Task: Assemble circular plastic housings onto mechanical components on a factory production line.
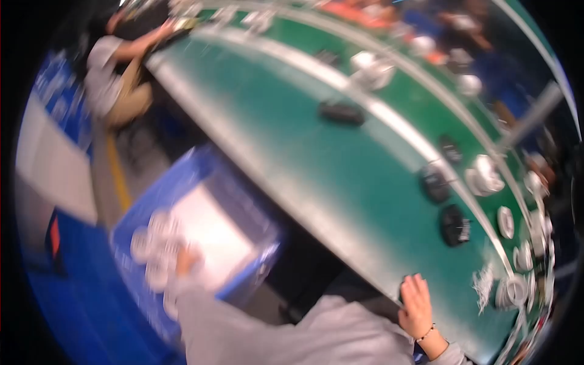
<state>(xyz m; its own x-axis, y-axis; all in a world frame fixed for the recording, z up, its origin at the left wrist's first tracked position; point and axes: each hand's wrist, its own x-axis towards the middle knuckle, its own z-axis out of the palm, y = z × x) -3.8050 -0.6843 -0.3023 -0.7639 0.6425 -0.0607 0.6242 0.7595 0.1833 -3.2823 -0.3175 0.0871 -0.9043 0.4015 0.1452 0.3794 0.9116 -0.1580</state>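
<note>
Left hand was inside blue bin, grip too blurred to tell; white round parts clustered along bin's left side, left hand nearer; right hand lay loose, fingers extended, right of bin.

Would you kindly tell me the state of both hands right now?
Left hand: beside white round parts in the blue bin; too blurred to tell its grip.
Right hand: open, at the edge of the green table.
</note>
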